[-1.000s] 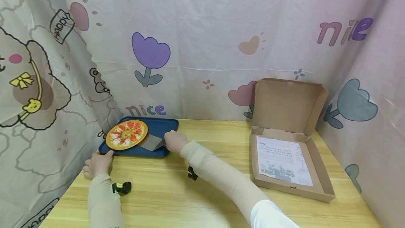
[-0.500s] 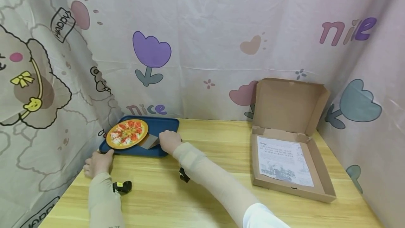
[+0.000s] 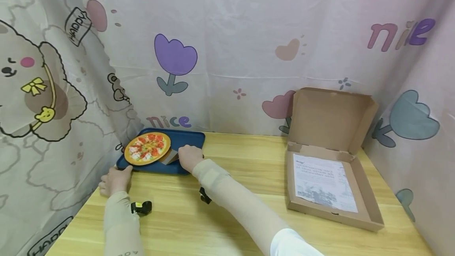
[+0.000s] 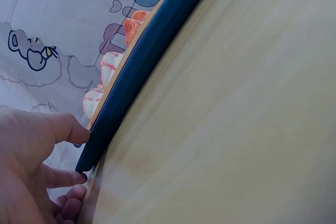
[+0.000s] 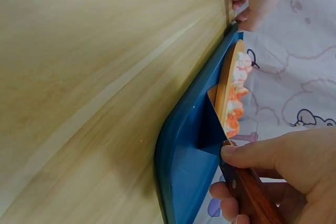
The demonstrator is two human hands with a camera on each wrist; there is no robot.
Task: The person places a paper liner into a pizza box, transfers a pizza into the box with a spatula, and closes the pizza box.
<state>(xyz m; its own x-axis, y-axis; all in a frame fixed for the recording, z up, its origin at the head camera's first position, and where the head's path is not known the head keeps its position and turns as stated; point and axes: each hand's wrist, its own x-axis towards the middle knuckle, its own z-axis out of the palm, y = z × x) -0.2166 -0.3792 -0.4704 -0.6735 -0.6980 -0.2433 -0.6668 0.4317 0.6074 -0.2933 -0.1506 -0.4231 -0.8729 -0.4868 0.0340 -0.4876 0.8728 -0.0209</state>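
A round pizza with red and white toppings lies at the left of a blue tray. My right hand grips the wooden handle of a metal spatula, thumb laid along its top. The spatula blade slants down to the pizza's right edge, and its front part is hidden under the crust. At the tray's near left corner is my left hand, which pinches the rim between thumb and a finger; its other fingers are curled beside the table edge.
A cardboard pizza box stands open on the right of the wooden table, lid raised at the back. A printed paper sheet lines it. A patterned curtain hangs close behind the tray and along both sides.
My right hand has moved left across the tray, and less of the spatula blade shows beside the pizza. My left hand stays at the tray corner. The head view has shifted slightly.
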